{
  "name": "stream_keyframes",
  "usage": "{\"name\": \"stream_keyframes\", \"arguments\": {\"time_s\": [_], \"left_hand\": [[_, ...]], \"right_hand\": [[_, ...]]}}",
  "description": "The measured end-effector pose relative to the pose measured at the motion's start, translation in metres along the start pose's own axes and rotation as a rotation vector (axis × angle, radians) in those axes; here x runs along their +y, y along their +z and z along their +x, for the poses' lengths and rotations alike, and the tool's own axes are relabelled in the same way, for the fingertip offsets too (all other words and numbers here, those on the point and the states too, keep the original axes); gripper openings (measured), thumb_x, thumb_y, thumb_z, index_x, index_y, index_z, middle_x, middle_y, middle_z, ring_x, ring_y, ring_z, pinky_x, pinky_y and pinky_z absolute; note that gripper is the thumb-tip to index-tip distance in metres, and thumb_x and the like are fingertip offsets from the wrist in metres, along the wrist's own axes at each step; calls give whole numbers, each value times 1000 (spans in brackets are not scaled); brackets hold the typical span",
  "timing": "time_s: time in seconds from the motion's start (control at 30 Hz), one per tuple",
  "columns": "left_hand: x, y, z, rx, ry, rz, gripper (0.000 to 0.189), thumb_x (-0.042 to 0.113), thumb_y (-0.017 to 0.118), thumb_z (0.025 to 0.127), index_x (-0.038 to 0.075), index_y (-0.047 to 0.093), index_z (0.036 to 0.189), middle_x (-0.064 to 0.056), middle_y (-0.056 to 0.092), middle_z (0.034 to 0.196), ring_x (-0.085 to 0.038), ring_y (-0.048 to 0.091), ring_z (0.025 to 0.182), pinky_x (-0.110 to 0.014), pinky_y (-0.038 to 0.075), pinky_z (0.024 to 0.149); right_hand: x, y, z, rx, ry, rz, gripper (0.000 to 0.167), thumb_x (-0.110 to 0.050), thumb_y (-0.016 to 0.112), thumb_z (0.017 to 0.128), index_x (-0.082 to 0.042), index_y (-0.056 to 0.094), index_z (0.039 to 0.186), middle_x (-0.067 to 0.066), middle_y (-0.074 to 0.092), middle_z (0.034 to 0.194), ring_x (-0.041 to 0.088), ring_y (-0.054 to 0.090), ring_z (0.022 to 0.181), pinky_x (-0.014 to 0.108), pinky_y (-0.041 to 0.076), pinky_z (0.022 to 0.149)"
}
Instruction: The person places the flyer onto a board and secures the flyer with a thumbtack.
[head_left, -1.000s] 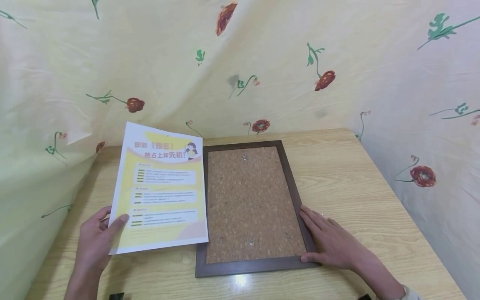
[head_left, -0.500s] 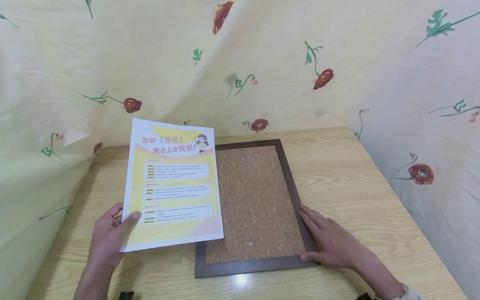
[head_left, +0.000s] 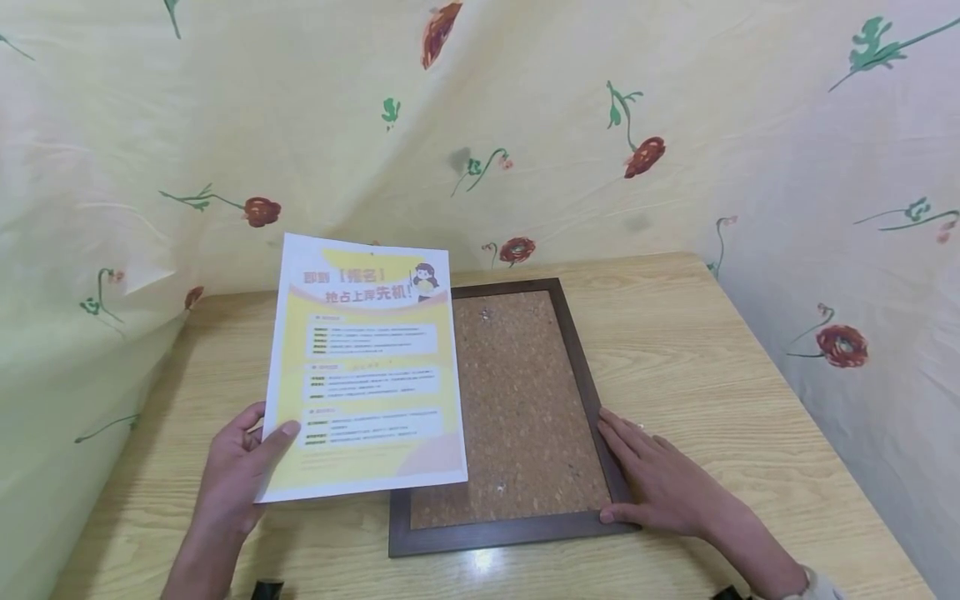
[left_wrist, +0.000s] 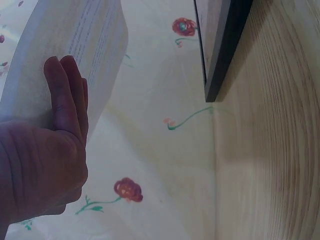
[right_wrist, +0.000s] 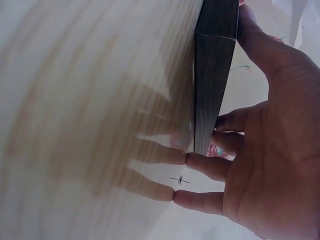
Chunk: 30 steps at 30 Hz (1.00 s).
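Note:
My left hand pinches the lower left edge of a printed yellow-and-white poster sheet, thumb on its face and fingers behind. In the head view the sheet is raised and tilted, overlapping the left part of a cork board in a dark wooden frame. My right hand rests at the frame's lower right corner, thumb on the front rail and extended fingers along the right side. The right wrist view has two fingertips touching the tabletop beside the frame. The sheet hides the board's upper left corner.
The board lies on a light wood-grain table. Flowered cloth hangs behind and at both sides. A small thin dark thing lies on the table close to the right fingers. Shiny specks dot the cork.
My left hand has carried the poster sheet to the right and slightly up, so it covers more of the cork board. The right hand and the board have stayed in place.

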<state>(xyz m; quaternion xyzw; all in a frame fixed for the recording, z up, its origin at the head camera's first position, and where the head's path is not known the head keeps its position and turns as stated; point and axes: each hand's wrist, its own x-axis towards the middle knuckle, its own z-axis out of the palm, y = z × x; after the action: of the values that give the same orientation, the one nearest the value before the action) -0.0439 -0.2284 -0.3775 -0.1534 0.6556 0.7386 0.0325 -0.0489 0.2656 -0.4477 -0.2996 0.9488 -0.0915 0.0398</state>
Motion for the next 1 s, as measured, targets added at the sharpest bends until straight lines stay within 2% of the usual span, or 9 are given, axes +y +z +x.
{"name": "stream_keyframes", "arguments": {"time_s": [0.17, 0.43, 0.7, 0.83, 1.0], "left_hand": [[1, 7, -1, -27, -4, -5, 30, 8, 62, 97, 8, 50, 125, -1, 74, 97, -24, 73, 82, -40, 59, 68], [1, 16, -2, -108, 31, -43, 35, 5, 60, 97, 4, 46, 129, -5, 73, 102, -26, 73, 87, -43, 58, 70], [-2, 26, 1, -187, 53, -89, 34, 4, 59, 98, 5, 47, 129, -7, 73, 105, -27, 72, 90, -41, 58, 71], [-4, 32, 3, -188, 50, -84, 35, 5, 60, 98, 5, 46, 130, -7, 73, 105, -26, 72, 90, -40, 58, 71], [-5, 42, 3, -169, 0, -67, 39, 3, 57, 98, 3, 42, 134, -5, 72, 106, -27, 72, 92, -41, 58, 74]], "right_hand": [[0, 0, 0, -2, 2, 0, 109, -77, 54, 81, 7, 34, 149, 21, 28, 157, 39, 39, 137, 61, 45, 94], [0, 0, -1, -4, 3, 7, 109, -77, 54, 81, 6, 33, 149, 20, 27, 158, 39, 38, 138, 61, 44, 94], [1, 0, 0, -18, 16, 20, 110, -78, 53, 81, 5, 31, 150, 19, 26, 159, 39, 37, 138, 63, 42, 96], [1, 0, 0, -22, 21, 26, 110, -78, 53, 81, 5, 32, 151, 20, 26, 159, 40, 37, 138, 64, 42, 96], [0, -1, 0, -23, 22, 30, 110, -78, 54, 80, 5, 32, 151, 20, 26, 159, 40, 38, 137, 64, 43, 95]]}}
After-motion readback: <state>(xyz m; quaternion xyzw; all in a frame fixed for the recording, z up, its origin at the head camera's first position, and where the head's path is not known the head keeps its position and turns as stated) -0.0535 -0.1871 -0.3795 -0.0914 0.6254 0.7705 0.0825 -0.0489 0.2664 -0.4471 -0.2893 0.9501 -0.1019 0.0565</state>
